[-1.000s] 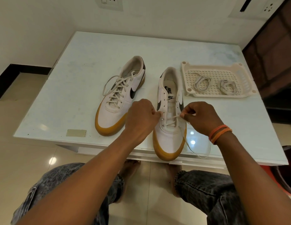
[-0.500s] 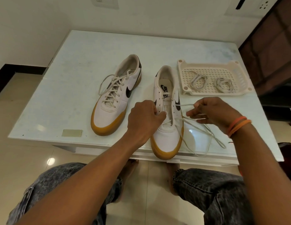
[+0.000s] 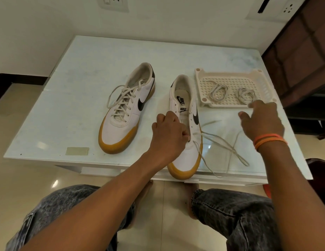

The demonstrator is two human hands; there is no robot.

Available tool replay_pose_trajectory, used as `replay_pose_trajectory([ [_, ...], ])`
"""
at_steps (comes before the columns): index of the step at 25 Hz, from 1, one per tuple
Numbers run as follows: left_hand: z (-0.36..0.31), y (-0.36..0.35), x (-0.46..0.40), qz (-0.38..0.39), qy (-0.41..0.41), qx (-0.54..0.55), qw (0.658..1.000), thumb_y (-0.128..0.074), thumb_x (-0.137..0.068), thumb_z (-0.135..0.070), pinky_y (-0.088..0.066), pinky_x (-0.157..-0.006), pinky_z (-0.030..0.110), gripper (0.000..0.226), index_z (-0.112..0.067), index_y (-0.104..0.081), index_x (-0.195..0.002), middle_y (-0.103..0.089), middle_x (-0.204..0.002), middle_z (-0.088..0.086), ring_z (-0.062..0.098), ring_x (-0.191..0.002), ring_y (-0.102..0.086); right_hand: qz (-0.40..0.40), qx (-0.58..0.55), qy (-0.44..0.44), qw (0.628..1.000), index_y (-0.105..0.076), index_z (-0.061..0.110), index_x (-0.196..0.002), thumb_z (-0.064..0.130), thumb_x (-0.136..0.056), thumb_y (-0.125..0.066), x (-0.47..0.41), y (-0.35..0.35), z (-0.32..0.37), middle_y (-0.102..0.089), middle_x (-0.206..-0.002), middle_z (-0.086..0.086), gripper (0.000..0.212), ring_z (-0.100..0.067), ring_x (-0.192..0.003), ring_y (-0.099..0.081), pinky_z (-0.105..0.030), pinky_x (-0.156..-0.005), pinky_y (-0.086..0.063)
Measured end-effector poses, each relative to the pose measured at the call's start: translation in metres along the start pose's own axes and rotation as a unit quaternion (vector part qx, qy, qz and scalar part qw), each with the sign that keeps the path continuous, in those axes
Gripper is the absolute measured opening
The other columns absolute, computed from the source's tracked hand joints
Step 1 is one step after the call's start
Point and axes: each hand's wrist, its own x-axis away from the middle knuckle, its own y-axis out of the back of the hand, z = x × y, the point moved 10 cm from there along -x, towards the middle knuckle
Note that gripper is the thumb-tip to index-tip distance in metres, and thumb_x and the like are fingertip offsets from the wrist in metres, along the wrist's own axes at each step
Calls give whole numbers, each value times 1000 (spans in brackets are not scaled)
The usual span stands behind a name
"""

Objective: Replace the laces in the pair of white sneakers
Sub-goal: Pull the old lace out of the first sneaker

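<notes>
Two white sneakers with gum soles stand on the table. The left sneaker (image 3: pixel 127 113) is fully laced. The right sneaker (image 3: pixel 185 109) has most eyelets bare. Its old lace (image 3: pixel 221 142) trails loose from the lower eyelets across the table to the right. My left hand (image 3: pixel 169 131) grips the right sneaker's eyelet edge with curled fingers. My right hand (image 3: pixel 261 120) hovers with spread fingers between the loose lace and the cream tray (image 3: pixel 230 75), holding nothing. Two coiled laces (image 3: pixel 218 92) lie in the tray.
The glass-topped table (image 3: pixel 85 98) ends close to my knees, and the right sneaker's toe overhangs its front edge. A small tan label (image 3: pixel 77 151) is stuck near the front left. A dark wooden cabinet (image 3: pixel 303 60) stands at the right.
My right hand has pulled the lace out to the right, let it go and moved up toward the tray. The lace now lies loose on the table. My left hand stays on the sneaker.
</notes>
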Motion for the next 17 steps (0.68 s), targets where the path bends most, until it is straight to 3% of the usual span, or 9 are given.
replay_pose_trajectory([
  [1,3,-2,-1,9,18,23,1000,-62,-92,-28,-26,-80,27,13,-24,-73,-95,-36,-103,-7,16,-104,-34,-7,-58,91,994,-55,14,-129,22,-92,-61,7,-1,32,-46,-132,-18,38,-33,-111,-55,-34,-100,-41],
  [3,11,-8,-3,28,56,82,995,-66,-88,-26,-29,-80,27,9,-22,-74,-87,-36,-102,-7,14,-103,-33,52,-124,269,954,-52,19,-137,1,-90,-58,35,-17,91,-44,-135,-15,50,-15,-112,-49,-15,-96,-38],
  [5,16,-9,-7,48,66,130,988,-71,-84,-28,-39,-81,32,9,-21,-75,-80,-47,-100,-6,14,-101,-41,131,-63,372,917,-51,26,-138,-15,-84,-50,59,-48,116,-37,-142,-14,68,-17,-114,-48,-26,-92,-47],
  [7,18,-6,-11,94,54,177,978,-75,-79,-26,-52,-76,38,12,-15,-76,-73,-64,-85,-3,12,-86,-58,168,11,385,908,-55,33,-134,-19,-80,-45,67,-72,117,-33,-147,-8,75,-24,-117,-52,-44,-84,-52],
  [9,23,0,-10,179,64,238,953,-76,-78,-19,-55,-73,33,13,-6,-76,-78,-71,-77,1,9,-77,-65,169,17,378,910,-57,38,-129,-19,-81,-44,64,-75,114,-35,-148,-4,76,-22,-113,-55,-47,-78,-53],
  [11,34,6,-4,251,104,279,921,-73,-79,-14,-54,-82,27,12,-3,-76,-85,-74,-88,6,13,-90,-67,164,-4,378,911,-60,41,-125,-20,-82,-42,57,-69,112,-43,-144,-4,77,-23,-118,-54,-48,-83,-52],
  [13,43,8,3,281,137,295,903,-73,-80,-15,-49,-77,19,11,-7,-77,-88,-74,-92,4,14,-92,-64,172,-34,363,915,-62,39,-123,-21,-83,-41,53,-65,110,-48,-142,-6,75,-24,-130,-47,-45,-96,-48],
  [15,44,18,-3,210,134,263,932,-74,-81,-26,-44,-65,15,14,-14,-76,-88,-71,-89,0,10,-85,-61,198,-59,350,914,-62,33,-125,-18,-87,-42,56,-67,111,-49,-141,-9,67,-24,-129,-47,-27,-102,-40],
  [17,32,38,-13,64,72,164,982,-72,-81,-39,-42,-68,20,17,-23,-73,-89,-59,-90,-7,7,-85,-55,209,-92,345,910,-61,27,-128,-14,-88,-48,62,-65,117,-53,-136,-11,58,-24,-120,-53,-12,-96,-34],
])
